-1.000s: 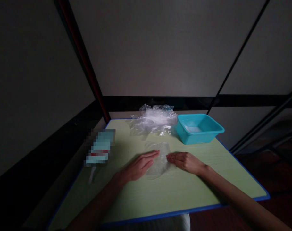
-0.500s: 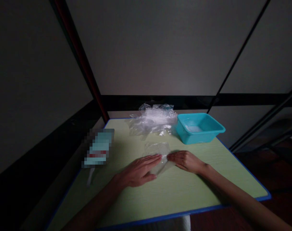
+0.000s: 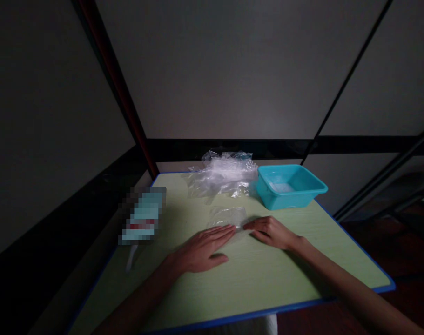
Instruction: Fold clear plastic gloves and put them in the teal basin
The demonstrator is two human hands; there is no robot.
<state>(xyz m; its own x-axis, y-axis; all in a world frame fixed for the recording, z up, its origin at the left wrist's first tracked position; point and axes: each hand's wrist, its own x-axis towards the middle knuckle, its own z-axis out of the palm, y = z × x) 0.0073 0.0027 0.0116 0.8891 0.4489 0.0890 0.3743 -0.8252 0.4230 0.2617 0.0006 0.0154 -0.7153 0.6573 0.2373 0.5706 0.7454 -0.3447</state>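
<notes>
A clear plastic bag lies flat on the table in front of me, its near part folded up. My left hand rests flat over the bag's near edge, fingers stretched out side by side and the thumb apart. From the right, my right hand reaches the bag's near right corner with its fingers curled and the fingertips at the plastic. How firmly the right fingertips hold the corner is hard to see. The part of the bag beneath my left fingers is hidden.
Behind the bag is a heap of crumpled clear plastic bags. A turquoise basin with something whitish inside stands at the back right. A blurred-out pale green item sits at the left edge of the pale green table. Panelled walls rise behind.
The bag's near part, which stuck out toward me between my hands, is now folded over away from me. My right thumb has moved apart from the fingers; the left hand has barely moved.
</notes>
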